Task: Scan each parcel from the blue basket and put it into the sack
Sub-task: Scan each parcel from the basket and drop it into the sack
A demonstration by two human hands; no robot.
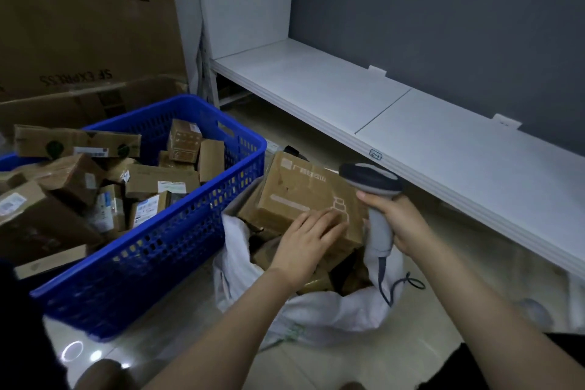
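Left hand [305,242] presses one parcel [300,193]; right hand [403,222] grips one scanner [370,179].

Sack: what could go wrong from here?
1. The sack looks nearly full. The box sits high on other parcels, with only the left hand flat on it, so it may tip out.
2. The cable of the scanner in the right hand hangs at the sack's mouth and may snag on parcels.

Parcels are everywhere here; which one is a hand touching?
The big box with white printing, atop the white sack. The left hand rests flat on it; those in the blue basket lie untouched.
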